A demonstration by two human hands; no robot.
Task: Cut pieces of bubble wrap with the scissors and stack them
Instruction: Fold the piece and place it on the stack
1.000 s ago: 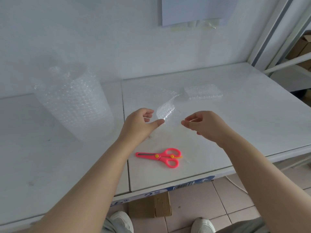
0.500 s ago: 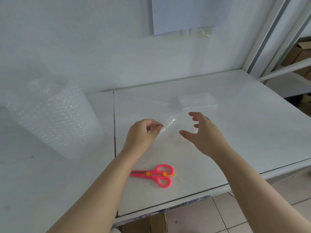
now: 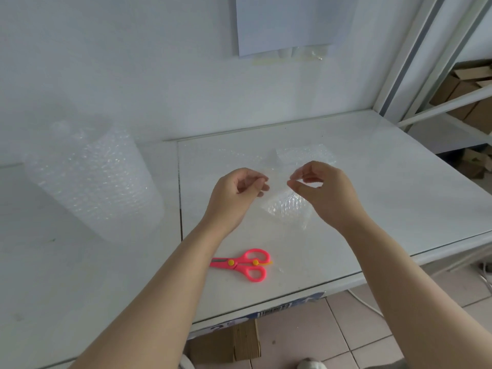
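A clear piece of bubble wrap (image 3: 286, 207) hangs between my hands above the white table (image 3: 386, 182). My left hand (image 3: 234, 193) pinches its left top edge and my right hand (image 3: 322, 190) pinches its right top edge. Behind them a small stack of cut bubble wrap pieces (image 3: 308, 154) lies on the table, partly hidden by the held piece. Pink scissors (image 3: 246, 264) lie shut on the table near the front edge, below my left wrist. A big roll of bubble wrap (image 3: 90, 177) stands at the left.
A white wall with a taped paper sheet (image 3: 282, 22) backs the table. Metal shelving with cardboard boxes (image 3: 468, 102) stands to the right. The table's front edge (image 3: 266, 310) runs above a tiled floor, with a cardboard box (image 3: 226, 344) underneath.
My right hand moved in and took the right edge of the bubble wrap piece. The piece now hangs spread between both hands instead of trailing from my left hand alone.
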